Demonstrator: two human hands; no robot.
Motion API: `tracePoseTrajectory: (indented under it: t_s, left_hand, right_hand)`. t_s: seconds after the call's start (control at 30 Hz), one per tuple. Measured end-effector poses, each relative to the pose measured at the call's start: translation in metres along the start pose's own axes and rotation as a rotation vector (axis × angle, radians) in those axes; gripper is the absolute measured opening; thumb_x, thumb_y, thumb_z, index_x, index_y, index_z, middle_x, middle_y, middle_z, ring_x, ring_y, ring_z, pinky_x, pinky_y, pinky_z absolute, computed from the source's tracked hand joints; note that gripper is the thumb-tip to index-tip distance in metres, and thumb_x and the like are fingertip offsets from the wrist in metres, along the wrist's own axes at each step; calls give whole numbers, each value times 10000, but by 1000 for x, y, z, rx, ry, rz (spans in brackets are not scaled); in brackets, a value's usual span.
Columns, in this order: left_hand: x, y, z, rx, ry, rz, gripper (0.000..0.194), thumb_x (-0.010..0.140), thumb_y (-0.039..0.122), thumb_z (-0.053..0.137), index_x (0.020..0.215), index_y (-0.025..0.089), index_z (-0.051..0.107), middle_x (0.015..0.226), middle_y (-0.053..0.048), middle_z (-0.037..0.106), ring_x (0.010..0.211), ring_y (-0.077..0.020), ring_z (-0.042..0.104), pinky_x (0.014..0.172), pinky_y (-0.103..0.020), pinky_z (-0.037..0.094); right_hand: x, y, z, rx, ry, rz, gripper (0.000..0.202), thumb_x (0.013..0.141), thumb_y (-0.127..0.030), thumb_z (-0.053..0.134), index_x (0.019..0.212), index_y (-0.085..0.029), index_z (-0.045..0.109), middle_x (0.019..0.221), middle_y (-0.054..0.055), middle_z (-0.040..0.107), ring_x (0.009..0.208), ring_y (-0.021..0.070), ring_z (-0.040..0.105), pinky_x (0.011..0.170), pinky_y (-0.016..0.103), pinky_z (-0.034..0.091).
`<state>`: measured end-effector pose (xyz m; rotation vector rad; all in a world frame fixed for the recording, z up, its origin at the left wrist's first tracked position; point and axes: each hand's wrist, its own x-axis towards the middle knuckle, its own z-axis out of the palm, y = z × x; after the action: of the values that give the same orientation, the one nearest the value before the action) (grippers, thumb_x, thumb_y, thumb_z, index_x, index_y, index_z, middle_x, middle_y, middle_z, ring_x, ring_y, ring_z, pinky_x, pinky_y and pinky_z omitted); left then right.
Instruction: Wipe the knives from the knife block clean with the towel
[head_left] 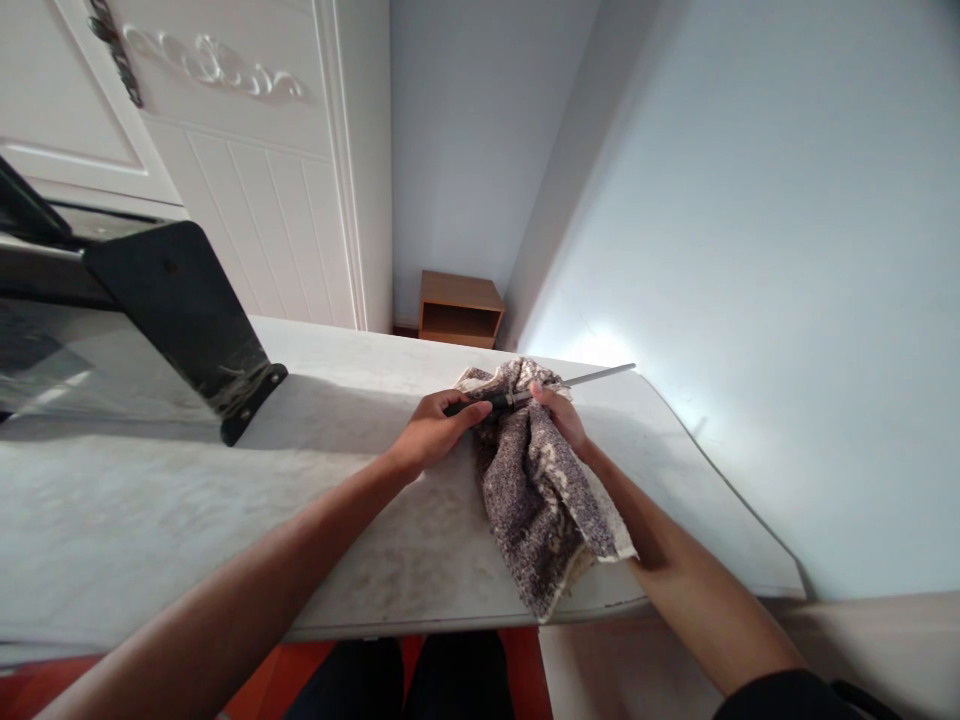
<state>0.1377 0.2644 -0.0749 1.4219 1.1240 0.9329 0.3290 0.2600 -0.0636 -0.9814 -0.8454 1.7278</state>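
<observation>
L hand (435, 427): fingers grasping the dark handle (498, 402) of a long, thin metal tool, thumb laid along it. R hand (562, 418): fingers clenched on a bunched brown & cream towel (514, 480) that wraps part of the shaft (604, 376), thumb up nr the handle end. Tool is btwn the two hands, over the far R part of the bench (360, 540), shaft poking out past the towel; can't tell if it's a blade or a plain rod.

Main risk, my read: R thumb sits v. close to metal w/ little cloth showing btwn. If there's an edge & the towel slips, skin prob. meets it. Most R fingers are hidden in the folds, so can't confirm they're all covered. Thick, loose bunching cd. also hide the edge, snag on it, or let the shaft slide thru if the grip's uneven.

Tip points at the bench's far R corner, nr the wall (750, 250); contact unclear. A push that way cd. scrape paint or kick the tool back toward the L hand. Towel's lower end hangs loose by the near edge, another corner against the R forearm; either cd. catch & tug the wrap off. Black stand (187, 310) is well apart on the L, so a knock there's less likely, barring a wide swing.
</observation>
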Motion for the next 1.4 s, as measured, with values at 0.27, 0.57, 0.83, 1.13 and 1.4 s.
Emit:
tracePoseTrajectory:
  t_s: [0.27, 0.57, 0.83, 1.13, 1.4]
  left_hand:
    - [-4, -3, 2, 287, 241, 365, 222, 750, 350, 684, 896, 191, 630, 929, -26, 614, 897, -187, 558, 821, -291, 428]
    - [-7, -6, -1, 560, 433, 447, 90, 796, 212, 618, 882, 203, 590, 978, -45, 605, 880, -206, 569, 745, -290, 414]
    - [-8, -4, -6, 730, 119, 344, 370, 872, 494, 536, 1154, 266, 608, 996, -39, 704, 906, -263, 642, 753, -317, 428]
    - [-10, -1, -6, 611, 23, 419, 350, 978, 384, 324, 1154, 188, 555, 1134, -86, 611, 1052, -231, 572, 929, -338, 419]
    - [-7, -6, -1, 674, 240, 463, 204, 874, 252, 568, 1065, 182, 567, 1082, -71, 567, 1012, -230, 565, 875, -339, 458]
  right_hand:
    - [-2, 0, 1, -52, -18, 46, 344, 753, -486, 575, 931, -199, 641, 778, 77, 702, 946, 286, 664, 777, 395, 560]
    - [0, 4, -6, -69, -55, 22, 349, 737, -506, 590, 933, -219, 629, 836, 60, 700, 984, 269, 653, 815, 383, 539]
    - [-6, 3, 2, -88, 22, -49, 323, 787, -500, 558, 945, -231, 637, 810, 59, 707, 976, 263, 651, 815, 386, 533]
    - [-7, 1, 3, -10, -15, -3, 344, 830, -503, 547, 992, -220, 656, 844, 59, 716, 964, 253, 660, 817, 370, 540]
    - [-4, -1, 1, -25, -22, 28, 433, 772, -572, 595, 980, -202, 677, 836, 58, 718, 939, 269, 666, 806, 387, 543]
